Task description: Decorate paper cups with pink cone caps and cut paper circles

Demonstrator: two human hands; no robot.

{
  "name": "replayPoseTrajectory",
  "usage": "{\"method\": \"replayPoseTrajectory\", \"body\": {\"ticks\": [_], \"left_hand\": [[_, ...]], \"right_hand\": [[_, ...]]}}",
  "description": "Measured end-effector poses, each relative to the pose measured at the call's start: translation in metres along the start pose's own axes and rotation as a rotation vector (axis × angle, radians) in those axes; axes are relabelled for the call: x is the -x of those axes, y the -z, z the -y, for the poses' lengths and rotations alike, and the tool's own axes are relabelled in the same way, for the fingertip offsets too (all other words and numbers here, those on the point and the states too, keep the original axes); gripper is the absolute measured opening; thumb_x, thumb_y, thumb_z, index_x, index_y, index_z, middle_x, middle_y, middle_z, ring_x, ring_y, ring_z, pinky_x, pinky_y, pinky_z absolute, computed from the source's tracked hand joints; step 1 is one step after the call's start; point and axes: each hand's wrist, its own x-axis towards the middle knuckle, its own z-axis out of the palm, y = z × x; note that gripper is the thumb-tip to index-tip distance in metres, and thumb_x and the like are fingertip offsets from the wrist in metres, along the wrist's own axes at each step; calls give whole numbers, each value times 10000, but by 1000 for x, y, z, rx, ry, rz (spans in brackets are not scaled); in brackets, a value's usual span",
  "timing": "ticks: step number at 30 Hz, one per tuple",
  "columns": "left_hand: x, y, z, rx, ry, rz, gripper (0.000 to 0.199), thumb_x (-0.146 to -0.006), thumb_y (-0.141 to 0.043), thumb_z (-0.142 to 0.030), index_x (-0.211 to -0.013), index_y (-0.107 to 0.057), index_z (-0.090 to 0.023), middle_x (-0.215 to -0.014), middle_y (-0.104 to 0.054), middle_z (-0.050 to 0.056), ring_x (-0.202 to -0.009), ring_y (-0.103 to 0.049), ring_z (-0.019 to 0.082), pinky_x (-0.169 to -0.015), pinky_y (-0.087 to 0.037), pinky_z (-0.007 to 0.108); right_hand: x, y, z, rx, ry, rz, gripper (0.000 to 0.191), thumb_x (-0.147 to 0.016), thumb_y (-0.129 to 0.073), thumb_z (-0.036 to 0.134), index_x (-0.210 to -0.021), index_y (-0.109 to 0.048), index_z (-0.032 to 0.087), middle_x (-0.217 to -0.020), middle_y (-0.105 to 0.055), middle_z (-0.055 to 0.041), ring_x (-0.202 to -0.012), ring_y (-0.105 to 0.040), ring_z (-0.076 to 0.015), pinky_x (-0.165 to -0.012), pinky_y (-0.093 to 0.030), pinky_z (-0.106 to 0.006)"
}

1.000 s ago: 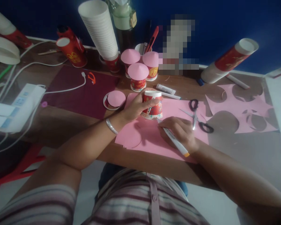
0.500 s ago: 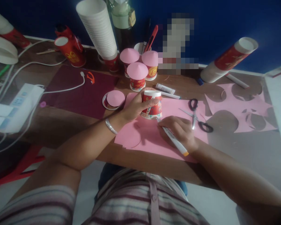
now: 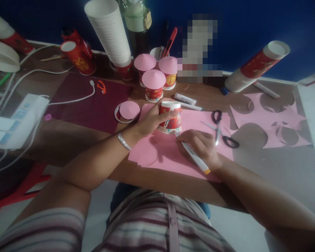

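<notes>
A red and white paper cup (image 3: 173,122) stands on the pink paper (image 3: 170,154), its white end up. My left hand (image 3: 153,117) is wrapped round it from the left, with a finger across its front. My right hand (image 3: 199,145) grips a white marker (image 3: 195,159) with an orange end, its tip at the cup's lower edge. Black-handled scissors (image 3: 217,131) lie open on the paper, right of the cup. Behind the cup, three small cups carry pink cone tops, the nearest cone (image 3: 154,79) in front. A pink disc (image 3: 129,110) lies on a round white-rimmed piece to the left.
A tall stack of white cups (image 3: 109,31) stands at the back, near a pen holder (image 3: 157,53). Cut pink paper (image 3: 273,119) and leaning cups (image 3: 259,66) are on the right. A power strip (image 3: 22,120) with white cables lies left.
The marker in my right hand has tilted or shifted very slightly, its orange end a little to the left. My left hand and the cup have hardly moved.
</notes>
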Motion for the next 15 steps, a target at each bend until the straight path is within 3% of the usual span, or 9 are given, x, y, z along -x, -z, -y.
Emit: {"method": "replayPoseTrajectory", "body": {"ticks": [15], "left_hand": [[1,-1,0,-21,2,-11,377,-818,-803,-422,-1039,-625,-175,-1000,-706,50,-879,-664,174,-798,-518,320]], "right_hand": [[1,0,0,-2,10,12,177,-905,-658,65,-1001,-569,184,-775,-705,-20,-604,-666,-133,-560,-531,-259]]}}
